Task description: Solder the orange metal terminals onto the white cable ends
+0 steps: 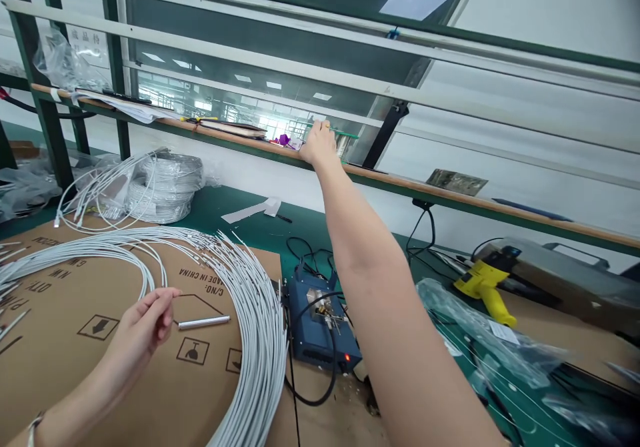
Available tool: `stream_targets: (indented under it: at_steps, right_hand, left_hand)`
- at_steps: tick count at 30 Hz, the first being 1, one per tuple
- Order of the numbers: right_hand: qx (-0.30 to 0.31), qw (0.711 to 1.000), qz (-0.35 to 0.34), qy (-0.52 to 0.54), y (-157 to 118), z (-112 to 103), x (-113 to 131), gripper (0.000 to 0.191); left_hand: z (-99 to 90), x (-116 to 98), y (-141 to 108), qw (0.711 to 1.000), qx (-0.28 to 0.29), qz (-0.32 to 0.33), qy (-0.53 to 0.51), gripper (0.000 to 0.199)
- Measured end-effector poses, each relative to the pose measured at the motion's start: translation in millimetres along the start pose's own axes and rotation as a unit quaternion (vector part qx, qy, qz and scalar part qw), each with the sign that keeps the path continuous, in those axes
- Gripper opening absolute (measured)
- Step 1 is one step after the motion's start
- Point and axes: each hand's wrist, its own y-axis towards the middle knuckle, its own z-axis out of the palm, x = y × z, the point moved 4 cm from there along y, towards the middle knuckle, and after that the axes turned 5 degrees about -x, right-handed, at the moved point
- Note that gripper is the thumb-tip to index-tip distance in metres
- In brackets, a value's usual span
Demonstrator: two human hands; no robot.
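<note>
My left hand (150,320) is above the brown cardboard (140,393), its thumb and forefinger pinched together on something I cannot make out. Just right of it a silver metal tube (204,323) lies on the cardboard. A large coil of grey-white cables (260,327) curves around both. My right hand (320,141) reaches up to the shelf (390,181), its fingers bent beside a green stick (345,133); what they hold is hidden. A purple item (284,140) is left of that hand.
Below my right arm sits a blue device (305,330) with a red light and black cords. Farther right are a yellow heat gun (485,287) and plastic bags (500,340). Wrapped cable coils (167,187) stand at the back left. Notebooks (230,128) lie on the shelf.
</note>
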Motion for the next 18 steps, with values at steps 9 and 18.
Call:
stream_targets:
  at_steps: [9, 18]
  right_hand:
    - [-0.02, 0.999, 0.014, 0.03, 9, -11, -11, 0.039]
    - [-0.071, 0.981, 0.031, 0.179, 5, -57, -16, 0.018]
  left_hand:
    - [2.5, -4, -6, 0.998, 0.002, 0.01, 0.056, 0.031]
    - [0.0, -13, -10, 0.947, 0.013, 0.204, 0.248, 0.029]
